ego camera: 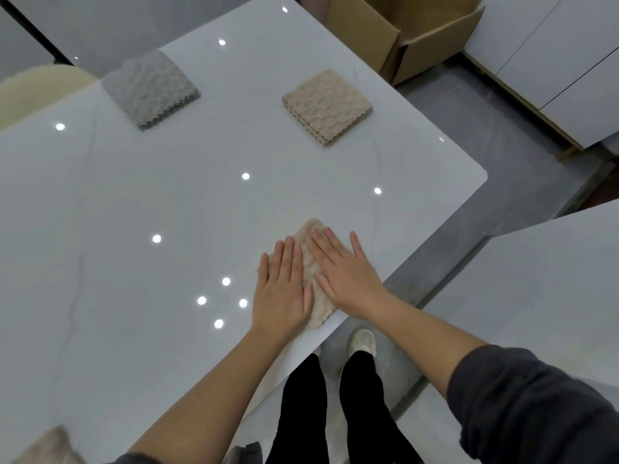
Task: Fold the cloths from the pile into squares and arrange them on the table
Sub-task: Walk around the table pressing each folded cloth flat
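A beige folded cloth (310, 272) lies near the right edge of the glossy white table (134, 212). My left hand (283, 289) rests flat on its left part, fingers spread. My right hand (345, 272) lies flat on its right part, also with fingers apart. Neither hand grips the cloth; both press down on it. Farther back, a folded grey cloth square (150, 90) sits at the left and a stack of folded beige cloth squares (327, 107) at the right. More beige cloth (50, 445) shows at the bottom left corner.
An open cardboard box (402, 31) stands on the floor beyond the table's far right edge. White cabinets (552, 61) line the right. A cream chair back (40, 92) sits at the far left. A second white surface (536, 279) is to my right. My legs stand at the table's edge.
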